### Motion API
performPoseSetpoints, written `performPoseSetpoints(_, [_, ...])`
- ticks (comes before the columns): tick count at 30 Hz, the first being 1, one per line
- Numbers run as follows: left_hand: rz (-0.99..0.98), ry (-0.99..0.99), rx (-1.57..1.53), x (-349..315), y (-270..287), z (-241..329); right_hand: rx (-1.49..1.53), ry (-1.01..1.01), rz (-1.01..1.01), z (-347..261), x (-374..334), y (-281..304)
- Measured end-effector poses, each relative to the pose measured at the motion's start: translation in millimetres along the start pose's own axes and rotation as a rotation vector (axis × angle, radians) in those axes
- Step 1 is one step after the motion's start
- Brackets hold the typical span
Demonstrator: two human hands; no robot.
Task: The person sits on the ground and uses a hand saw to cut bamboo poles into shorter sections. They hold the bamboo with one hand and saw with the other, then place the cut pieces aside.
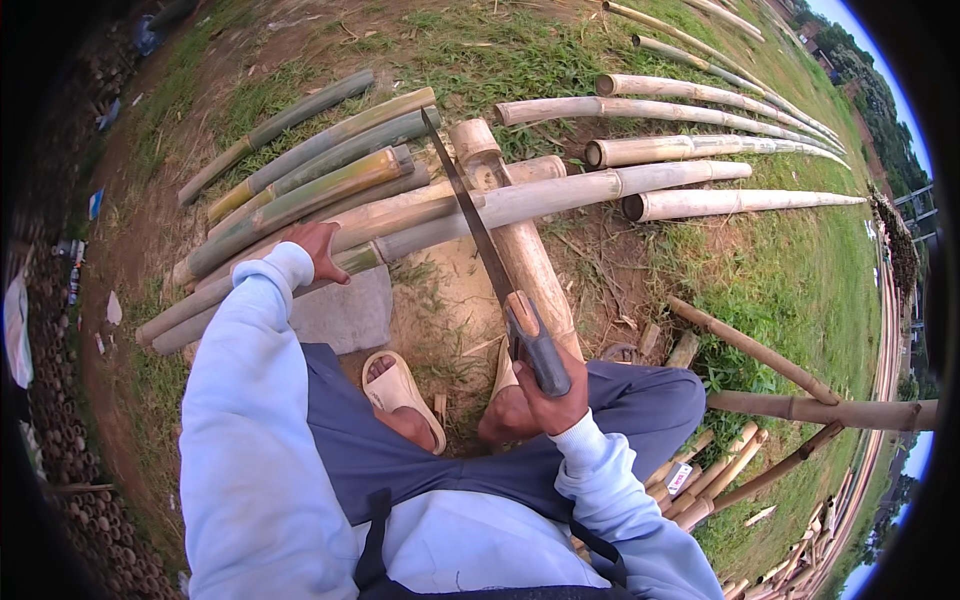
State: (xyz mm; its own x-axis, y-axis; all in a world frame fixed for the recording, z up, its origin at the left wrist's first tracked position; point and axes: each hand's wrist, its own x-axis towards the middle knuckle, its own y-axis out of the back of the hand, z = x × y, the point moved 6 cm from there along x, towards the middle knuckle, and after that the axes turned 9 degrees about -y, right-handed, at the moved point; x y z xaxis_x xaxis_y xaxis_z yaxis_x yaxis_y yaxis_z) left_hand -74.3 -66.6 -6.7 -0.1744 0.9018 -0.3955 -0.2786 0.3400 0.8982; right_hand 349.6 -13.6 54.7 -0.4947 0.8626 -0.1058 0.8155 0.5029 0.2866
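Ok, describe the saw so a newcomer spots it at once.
Start at the dark trousers near the bottom; at their upper edge, the right hand grips the saw. Its long, dark blade tapers away across the bamboo poles, and among those round, pale or greenish lengths it alone is flat and thin.

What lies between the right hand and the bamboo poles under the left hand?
In the head view, the saw stretches from the right hand across the bamboo poles.
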Motion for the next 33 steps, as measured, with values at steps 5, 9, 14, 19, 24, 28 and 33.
performPoseSetpoints(5, [0.025, 0.014, -0.027, -17, -3, -14, -0.020, -0.001, -0.065, -1, -7, -13])
performPoseSetpoints(9, [-0.014, 0.039, 0.006, -12, -8, -14, -0.039, -0.052, -0.089, 0, -10, -13])
performPoseSetpoints(14, [0.207, -0.125, 0.063, 16, 7, 41, -0.032, -0.018, -0.073, 12, -6, -8])
performPoseSetpoints(19, [0.111, -0.079, 0.110, 72, 13, 113, 0.008, -0.031, -0.054, 16, -5, -6])
performPoseSetpoints(24, [-0.010, -0.010, 0.100, 99, 1, 120, 0.037, -0.041, -0.030, 12, -2, 1])
performPoseSetpoints(28, [-0.009, 0.003, 0.124, 102, -2, 125, 0.098, -0.025, 0.041, 1, -4, 21])
performPoseSetpoints(33, [0.005, -0.033, 0.193, 104, 10, 132, 0.030, -0.062, -0.018, 19, 6, 41])
